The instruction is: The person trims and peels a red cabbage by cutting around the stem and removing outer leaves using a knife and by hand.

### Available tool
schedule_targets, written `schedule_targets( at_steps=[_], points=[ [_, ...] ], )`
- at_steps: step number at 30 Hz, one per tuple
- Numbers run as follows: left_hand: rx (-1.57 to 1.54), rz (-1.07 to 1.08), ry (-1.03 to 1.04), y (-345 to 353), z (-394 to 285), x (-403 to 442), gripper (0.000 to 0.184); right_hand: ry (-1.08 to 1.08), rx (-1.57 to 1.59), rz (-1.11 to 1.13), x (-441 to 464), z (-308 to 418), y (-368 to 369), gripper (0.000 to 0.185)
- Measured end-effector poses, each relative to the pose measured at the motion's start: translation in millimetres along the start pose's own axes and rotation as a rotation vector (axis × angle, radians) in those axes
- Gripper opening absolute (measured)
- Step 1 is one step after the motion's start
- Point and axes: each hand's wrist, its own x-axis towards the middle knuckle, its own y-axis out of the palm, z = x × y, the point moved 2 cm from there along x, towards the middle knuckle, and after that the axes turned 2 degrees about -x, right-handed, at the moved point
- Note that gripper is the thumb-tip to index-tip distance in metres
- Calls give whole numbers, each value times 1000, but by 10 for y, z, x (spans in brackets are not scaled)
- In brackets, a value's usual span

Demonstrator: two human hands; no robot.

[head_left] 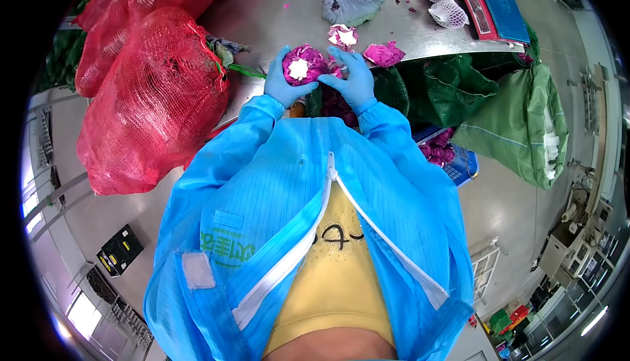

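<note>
Cupped a round purple cabbage (305, 64) in the gloved left hand (282, 85), with thumb and fingers curled around its side and the pale cut stem end (298, 68) facing up, just beyond the near edge of the metal tabletop (275, 7). Held the gloved right hand (357, 82) just beside it, with fingers and thumb spread apart around a small purple bit (336, 70); could not tell whether with a pinch on that bit or with any touch on the cabbage. Had a trimmed piece with a white centre (342, 36) lying just beyond the right hand, and a loose purple leaf (384, 53) to its right, near the edge. Had wilted greyish leaves (351, 0) farther back, then two white foam nets (447, 14) and a blue-and-red object (492, 3) toward the right. Had bulging red mesh bags (154, 99) at the left, dark green bags (440, 85) along the table edge at the right, and a lighter green sack (518, 121) beyond them. Had a blue crate (464, 167) lower down at the right, with purple pieces (438, 149) in it.
</note>
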Motion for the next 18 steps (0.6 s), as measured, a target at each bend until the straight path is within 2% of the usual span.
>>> schedule_targets(
  at_steps=[2, 3, 4, 6, 8, 10, 12, 14, 15, 17, 18],
  points=[
    [-5, 16, 6, -20, -13, 8, 109, -325, -218, 78, 160, 58, 97, 59],
    [-12, 31, 12, -30, -26, 15, 108, -348, -175, 188, 251, 32, 139, 59],
    [-10, 27, 13, -31, 9, 25, 108, -352, -174, 189, 318, 1, 138, 59],
    [-118, 46, 53, -20, 51, 43, 106, -272, -180, 379, 417, -48, 137, 56],
    [-91, 35, 43, -47, 46, 64, 105, -318, -187, 396, 485, -38, 105, 51],
    [37, 182, -14, -73, -68, 132, 106, -337, -331, 480, 543, 1, 88, 46],
    [-51, 133, 5, -40, -34, 132, 105, -385, -353, 473, 542, 8, 63, 40],
    [-92, 151, -33, -23, -137, 150, 105, -597, -613, 413, 540, 1, 46, 38],
    [-92, 152, -32, -18, -114, 163, 105, -597, -612, 412, 533, 50, 40, 38],
    [242, 70, 3, -10, 1, 208, 107, -614, -954, 456, 511, 126, 46, 42],
    [243, 71, 5, 13, 92, 226, 107, -613, -954, 454, 514, 62, 60, 42]
  ],
)
